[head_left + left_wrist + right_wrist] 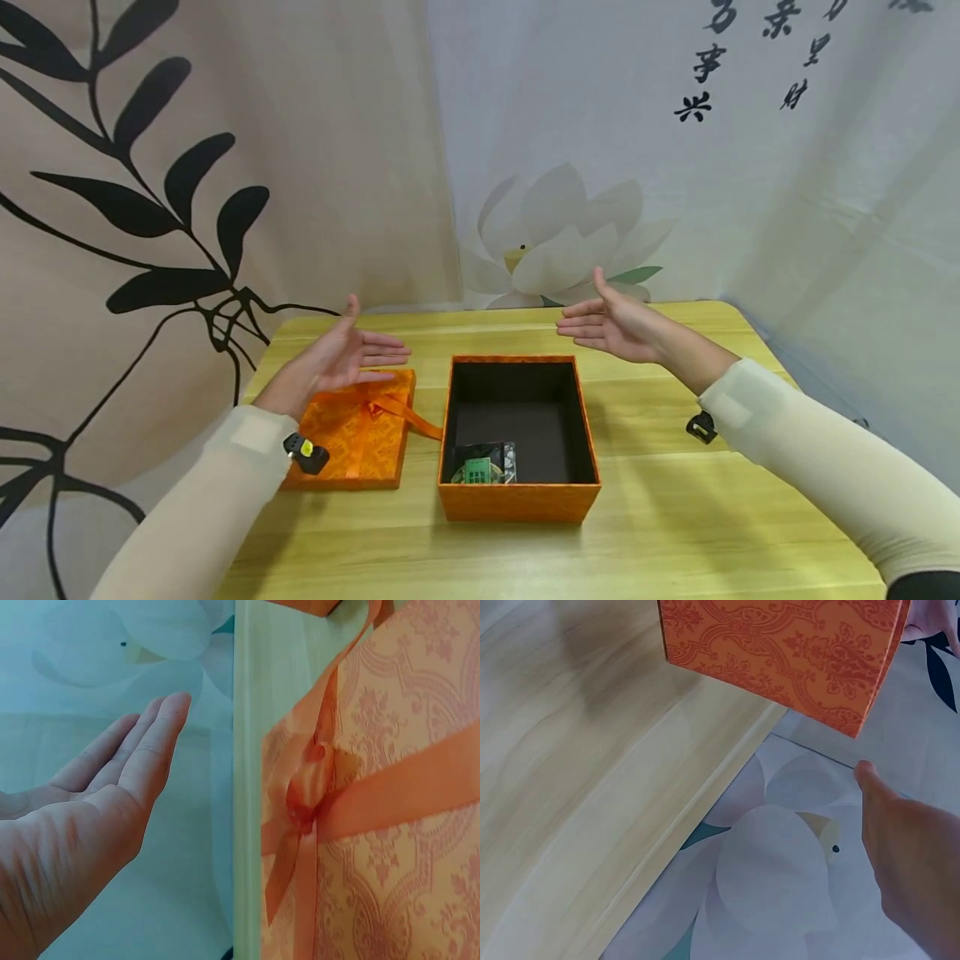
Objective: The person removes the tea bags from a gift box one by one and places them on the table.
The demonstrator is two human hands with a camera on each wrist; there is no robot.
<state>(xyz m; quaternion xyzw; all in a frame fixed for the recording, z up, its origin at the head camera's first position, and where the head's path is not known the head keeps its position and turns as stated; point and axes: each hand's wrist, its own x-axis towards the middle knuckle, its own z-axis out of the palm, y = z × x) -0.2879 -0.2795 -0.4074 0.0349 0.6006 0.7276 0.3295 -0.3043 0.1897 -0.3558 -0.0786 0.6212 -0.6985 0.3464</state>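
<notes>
My left hand [343, 358] hovers over the orange patterned lid [341, 433], its fingers straight and its palm turned inward. A ribbon bow [307, 787] on that lid shows large in the left wrist view. On the other side, my right hand [618, 325] is held in the air beyond the box's far right corner, fingers straight, thumb up, touching nothing. Between the two hands stands an open orange box [517, 504] with a dark inside. A small packet with a green label [477, 471] lies inside at its near left corner.
All of this stands on a light wooden table [675, 500]. An orange ribbon [408, 414] runs from the lid toward the box. Behind the table hangs a pale cloth [555, 108] printed with a flower, leaves and writing.
</notes>
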